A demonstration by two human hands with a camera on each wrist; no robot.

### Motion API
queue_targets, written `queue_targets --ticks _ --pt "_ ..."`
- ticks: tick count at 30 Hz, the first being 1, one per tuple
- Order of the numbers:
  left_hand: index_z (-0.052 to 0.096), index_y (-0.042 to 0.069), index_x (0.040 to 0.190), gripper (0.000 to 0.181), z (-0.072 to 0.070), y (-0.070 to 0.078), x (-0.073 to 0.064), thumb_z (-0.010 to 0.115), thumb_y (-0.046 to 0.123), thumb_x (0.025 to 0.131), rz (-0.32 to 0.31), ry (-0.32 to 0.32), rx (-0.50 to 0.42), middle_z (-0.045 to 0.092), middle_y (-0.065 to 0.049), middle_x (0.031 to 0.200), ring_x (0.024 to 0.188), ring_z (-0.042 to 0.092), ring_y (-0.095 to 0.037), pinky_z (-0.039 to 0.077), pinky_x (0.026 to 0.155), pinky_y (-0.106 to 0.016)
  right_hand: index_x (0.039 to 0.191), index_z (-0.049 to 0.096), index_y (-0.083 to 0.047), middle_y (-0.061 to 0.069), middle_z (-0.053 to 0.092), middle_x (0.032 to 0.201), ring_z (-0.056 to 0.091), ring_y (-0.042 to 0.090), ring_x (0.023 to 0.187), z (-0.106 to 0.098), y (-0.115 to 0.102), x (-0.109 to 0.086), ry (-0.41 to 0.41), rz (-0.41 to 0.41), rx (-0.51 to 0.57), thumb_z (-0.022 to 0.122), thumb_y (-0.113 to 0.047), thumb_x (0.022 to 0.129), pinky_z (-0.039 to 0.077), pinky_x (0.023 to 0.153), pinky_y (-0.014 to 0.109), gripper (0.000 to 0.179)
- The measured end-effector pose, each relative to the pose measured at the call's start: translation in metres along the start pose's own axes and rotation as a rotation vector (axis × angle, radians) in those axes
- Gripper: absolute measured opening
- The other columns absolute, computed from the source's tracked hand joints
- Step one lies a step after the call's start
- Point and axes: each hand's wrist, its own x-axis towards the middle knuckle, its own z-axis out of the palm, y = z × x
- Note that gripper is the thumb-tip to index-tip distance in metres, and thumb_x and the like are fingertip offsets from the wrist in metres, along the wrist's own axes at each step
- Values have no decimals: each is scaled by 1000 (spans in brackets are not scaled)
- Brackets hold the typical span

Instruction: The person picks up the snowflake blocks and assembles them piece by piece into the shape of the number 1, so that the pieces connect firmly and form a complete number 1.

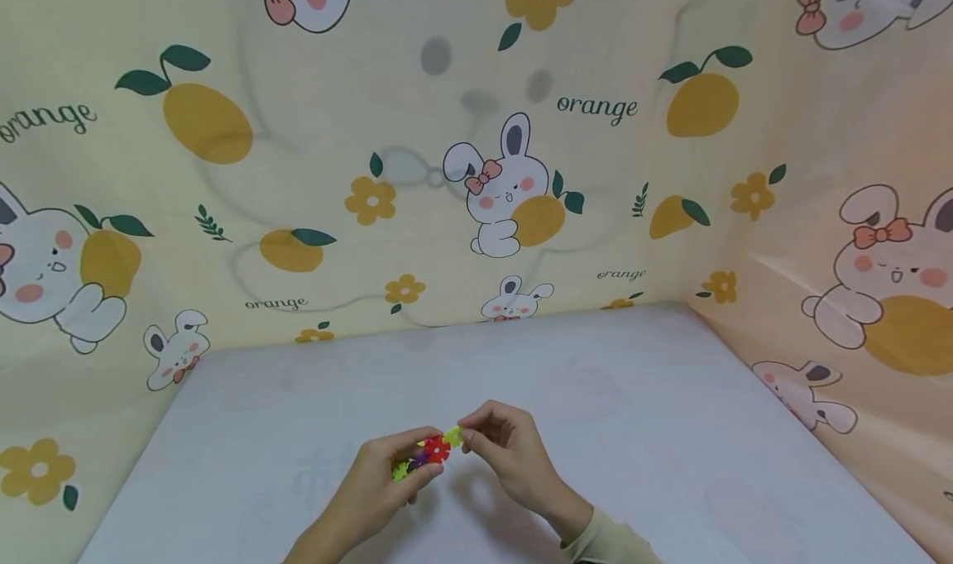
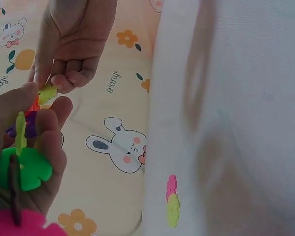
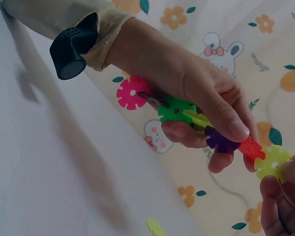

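Observation:
My left hand (image 1: 372,473) grips a chain of slotted plastic flower discs. The right wrist view shows a pink disc (image 3: 130,93), a dark one beside it, a green disc (image 3: 173,110), a thin yellow-green one seen edge-on, a purple disc (image 3: 221,141) and a red disc (image 3: 250,148). Left fingers and thumb wrap the purple and red part. At the red end, a yellow-green disc (image 1: 453,437) meets the red one edge to edge. My right hand (image 1: 517,456) pinches that disc between thumb and forefinger. Both hands are raised over the table.
The white-covered table (image 1: 596,382) stretches behind and around the hands. A pink piece (image 2: 171,184) and a yellow-green piece (image 2: 173,210) lie together on it in the left wrist view. Cloth printed with rabbits and oranges (image 1: 417,241) walls the back and sides.

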Motion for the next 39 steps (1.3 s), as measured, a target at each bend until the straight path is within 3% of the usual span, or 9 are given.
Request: queue_targets --ticks 8,19,39 --pt "66 1 128 43 0 -1 0 71 28 95 6 -13 8 75 -14 89 53 56 0 51 50 -22 103 66 9 33 68 97 66 5 78 0 2 1 -17 10 13 62 1 96 58 74 21 11" --pt "64 -1 131 48 0 0 1 71 28 95 -41 -67 -44 74 -15 89 52 55 -2 49 50 -20 104 67 10 34 68 97 64 3 76 -2 4 1 -39 24 17 60 1 97 58 74 21 13" --pt "61 -5 133 50 1 -1 2 70 28 95 -63 -84 -103 74 -18 90 54 54 -2 49 49 -20 104 67 9 32 69 98 63 3 74 -3 -1 0 -59 52 -12 61 -1 97 58 74 22 13"
